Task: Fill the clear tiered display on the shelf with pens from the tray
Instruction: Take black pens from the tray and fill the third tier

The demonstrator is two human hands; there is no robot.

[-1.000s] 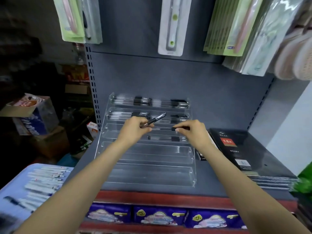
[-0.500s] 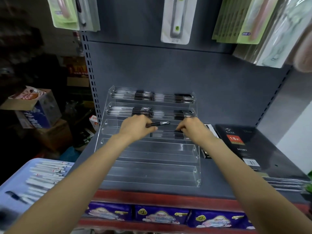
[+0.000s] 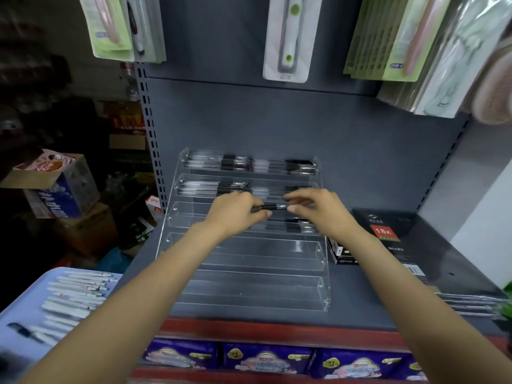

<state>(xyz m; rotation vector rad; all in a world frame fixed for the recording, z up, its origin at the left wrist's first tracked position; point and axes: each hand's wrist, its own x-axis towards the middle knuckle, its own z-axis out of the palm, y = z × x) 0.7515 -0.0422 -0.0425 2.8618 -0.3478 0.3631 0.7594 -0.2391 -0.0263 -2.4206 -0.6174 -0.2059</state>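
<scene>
Head view — left hand [image 3: 235, 213] grips a dark pen [image 3: 270, 207], now levelled from its tilt a second ago and held over the third tier of the clear tiered display [image 3: 249, 256]. Right hand [image 3: 318, 209] has lifted off that tier's pens, fingers pinching the pen's tip. Two lower tiers unfilled; tray [image 3: 25, 311] well stocked.

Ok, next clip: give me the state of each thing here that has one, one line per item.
clear tiered display: top two tiers stocked, third partly filled, lower tiers without pens
pen: level, held over the third tier by both hands
left hand: grips the pen's left end
right hand: fingertips pinch the pen's right end
tray: pens lying in it
</scene>
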